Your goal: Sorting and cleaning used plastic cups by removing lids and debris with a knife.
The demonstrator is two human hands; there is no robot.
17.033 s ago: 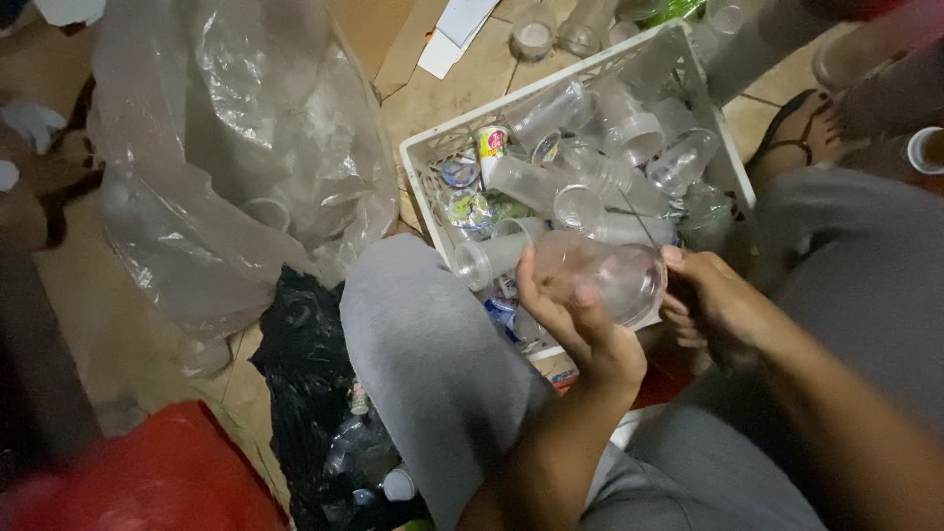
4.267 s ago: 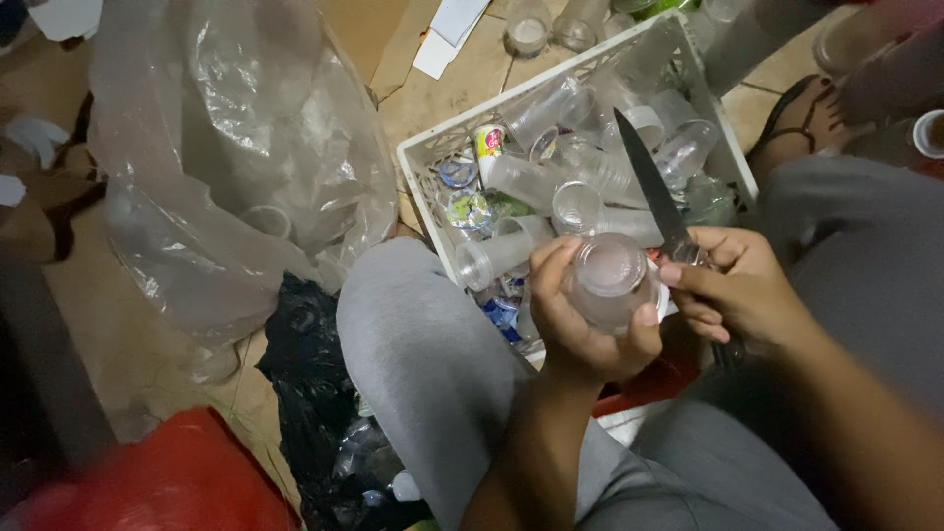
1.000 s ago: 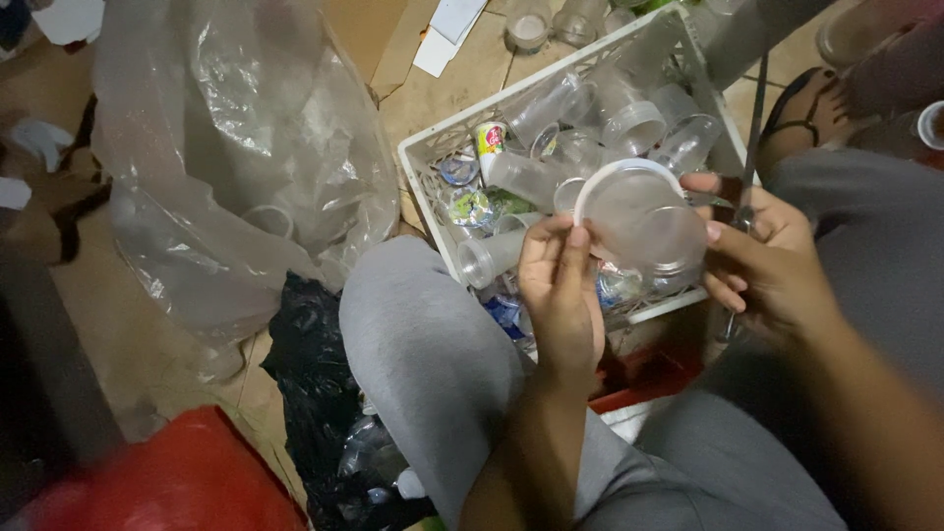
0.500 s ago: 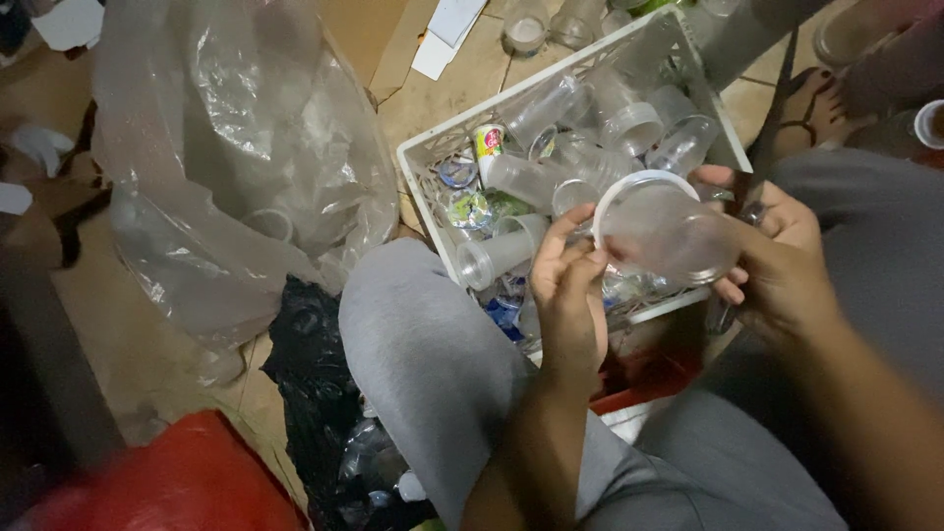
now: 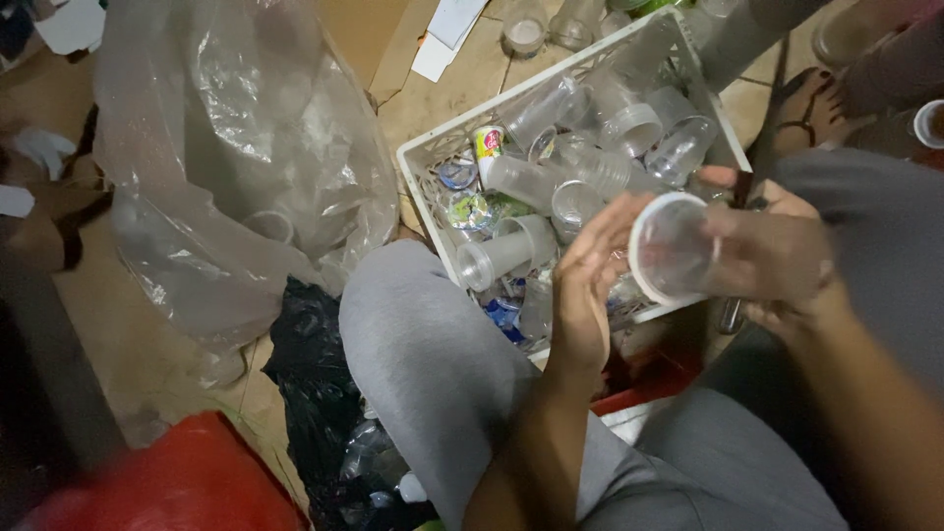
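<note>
A clear plastic cup (image 5: 671,248) lies sideways in my right hand (image 5: 777,258), its white-rimmed mouth turned to the left. A dark knife also sits in that hand, its handle end (image 5: 732,315) sticking out below the fingers. My left hand (image 5: 587,285) is beside the cup's mouth, fingers spread and fingertips near the rim; whether they touch it is unclear. Both hands hover over the near edge of a white plastic crate (image 5: 429,177) filled with several clear plastic cups (image 5: 521,182) and a few peeled foil lids.
A large clear plastic bag (image 5: 236,167) with cups inside sits on the left. A black bag (image 5: 320,393) lies beside my grey-trousered knee (image 5: 423,354). A red object (image 5: 167,482) is at lower left. Another person's sandalled foot (image 5: 811,108) is at upper right.
The cup has tipped onto its side and shifted right in my right hand. My left hand has let go of it and opened beside the rim.
</note>
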